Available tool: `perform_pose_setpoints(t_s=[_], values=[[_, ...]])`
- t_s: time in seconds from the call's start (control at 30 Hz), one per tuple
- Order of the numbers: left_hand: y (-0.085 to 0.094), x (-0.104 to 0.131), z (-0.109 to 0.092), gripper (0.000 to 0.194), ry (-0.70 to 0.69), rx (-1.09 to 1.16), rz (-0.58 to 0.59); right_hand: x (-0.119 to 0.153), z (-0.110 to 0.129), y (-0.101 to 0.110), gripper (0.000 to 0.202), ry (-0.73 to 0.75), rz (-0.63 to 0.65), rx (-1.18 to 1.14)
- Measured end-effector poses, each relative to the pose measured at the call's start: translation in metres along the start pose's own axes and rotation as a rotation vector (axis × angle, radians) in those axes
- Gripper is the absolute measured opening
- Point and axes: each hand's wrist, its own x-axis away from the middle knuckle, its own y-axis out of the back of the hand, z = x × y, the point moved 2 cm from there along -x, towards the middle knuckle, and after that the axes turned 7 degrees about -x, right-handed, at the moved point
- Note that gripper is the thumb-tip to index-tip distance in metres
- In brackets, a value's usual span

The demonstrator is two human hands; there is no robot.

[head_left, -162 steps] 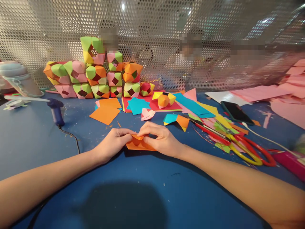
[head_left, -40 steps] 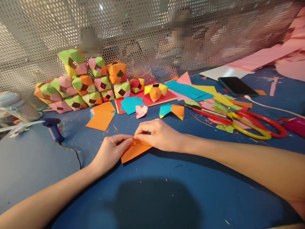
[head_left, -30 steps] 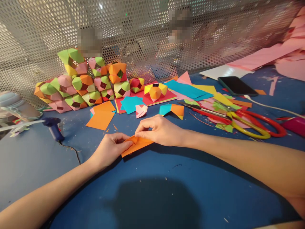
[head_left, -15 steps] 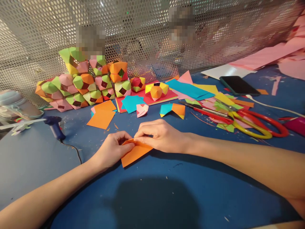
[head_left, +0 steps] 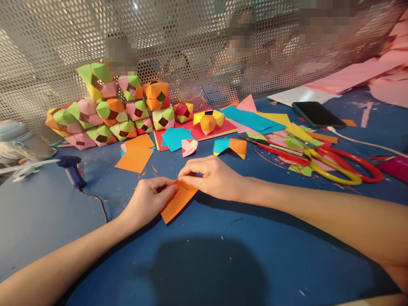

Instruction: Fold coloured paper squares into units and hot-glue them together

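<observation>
Between my two hands is a piece of orange paper [head_left: 179, 199], tilted, its near corner pointing down to the blue table. My left hand [head_left: 153, 197] pinches its left edge, thumb on top. At the upper edge my right hand [head_left: 213, 177] grips the paper with thumb and bent fingers; that part is partly covered. Beyond the hands lie loose orange squares [head_left: 135, 159], a small pink folded piece [head_left: 189, 147] and a folded blue, orange and yellow unit [head_left: 230, 147].
Several folded paper balls [head_left: 111, 111] are stacked before a perforated metal screen [head_left: 191, 38]. On the left is a blue glue gun [head_left: 72, 170] with a cord. Scissors [head_left: 334, 165], paper scraps, a cutter [head_left: 277, 148] and a phone [head_left: 318, 114] lie at the right.
My right hand has shifted slightly up and left along the paper's edge. The orange paper has turned a little and looks narrower. My left hand has moved slightly left.
</observation>
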Motion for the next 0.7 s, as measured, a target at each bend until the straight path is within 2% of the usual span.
perform_pose_setpoints(t_s=[0.07, 0.13, 0.27, 0.4, 0.57, 0.7], values=[[-0.001, 0.000, 0.000, 0.021, 0.006, 0.023, 0.012, 0.000, 0.002, -0.001, 0.018, 0.048, 0.027, 0.000], [-0.001, 0.000, 0.001, 0.019, 0.021, 0.055, -0.014, 0.001, 0.003, -0.001, 0.017, 0.029, -0.010, -0.048], [-0.001, -0.004, 0.009, 0.014, 0.085, 0.178, -0.147, 0.002, -0.003, -0.003, 0.014, -0.199, -0.141, -0.265], [-0.005, -0.005, 0.013, 0.014, 0.164, 0.285, -0.222, 0.003, -0.006, -0.012, 0.022, -0.329, -0.123, -0.305], [-0.011, -0.002, 0.011, 0.015, 0.188, 0.329, -0.188, 0.007, -0.006, -0.020, 0.006, -0.363, -0.120, -0.207], [-0.015, 0.000, 0.015, 0.015, 0.224, 0.392, -0.175, 0.012, -0.013, -0.026, 0.008, -0.352, -0.167, -0.218]])
